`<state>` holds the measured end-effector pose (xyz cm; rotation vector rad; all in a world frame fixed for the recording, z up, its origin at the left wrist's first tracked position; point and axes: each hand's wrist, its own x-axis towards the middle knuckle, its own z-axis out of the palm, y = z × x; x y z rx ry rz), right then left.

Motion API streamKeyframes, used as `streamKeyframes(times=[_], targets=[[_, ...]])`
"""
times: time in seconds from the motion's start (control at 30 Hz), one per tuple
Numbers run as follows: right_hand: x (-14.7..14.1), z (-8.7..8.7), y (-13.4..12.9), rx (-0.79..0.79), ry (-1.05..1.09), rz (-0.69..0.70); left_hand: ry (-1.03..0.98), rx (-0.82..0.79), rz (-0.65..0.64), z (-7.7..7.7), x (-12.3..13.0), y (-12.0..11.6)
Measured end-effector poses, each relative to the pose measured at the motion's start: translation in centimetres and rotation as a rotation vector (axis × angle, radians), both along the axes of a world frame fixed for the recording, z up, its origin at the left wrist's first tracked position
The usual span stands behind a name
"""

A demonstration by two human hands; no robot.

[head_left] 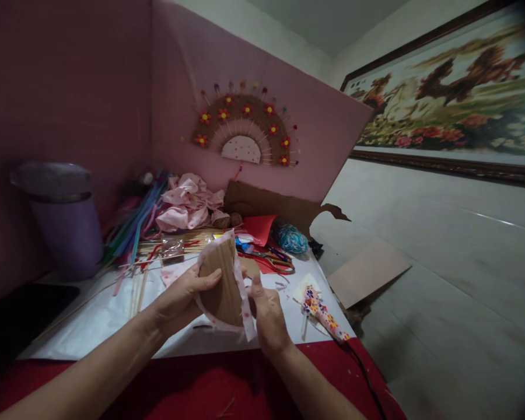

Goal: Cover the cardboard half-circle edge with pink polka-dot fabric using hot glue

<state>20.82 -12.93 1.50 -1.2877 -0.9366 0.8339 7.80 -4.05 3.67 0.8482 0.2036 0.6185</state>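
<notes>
On my feed, left hand (186, 297) grips the fabric-edged cardboard (221, 291), seven o'clock from view centre; right hand (269, 318) pinches its three-o'clock edge. Glue gun (326, 318): five o'clock.

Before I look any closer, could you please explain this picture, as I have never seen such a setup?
There is no machine here: these are a person's two bare hands, seen by a camera worn on the head, looking forward and down. The left hand holds a piece of cardboard edged with spotted cloth. The right hand is at its right edge; its exact grip is hard to tell. On the white sheet lie sticks, yarn and what looks like a glue gun. A purple container stands at left. Behind, a flowered arch shows against a pink board.
</notes>
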Motion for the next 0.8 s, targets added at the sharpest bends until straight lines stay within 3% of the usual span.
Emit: streamKeyframes(times=[0.1,0.2,0.57,0.8], targets=[[-0.2,0.0,-0.3,-0.043,0.139,0.088,0.001,-0.012,0.015,0.1,-0.1,0.1],[0.0,-0.4,-0.4,-0.056,0.113,0.108,0.008,-0.013,0.029,-0.1,0.0,0.0],[0.3,-1.5,-0.7,0.108,-0.564,-0.128,0.055,-0.014,0.050,-0.4,0.2,-0.2],[1.2,0.7,-1.4,0.023,-0.288,0.087,0.043,-0.036,0.054,0.1,0.4,-0.3]])
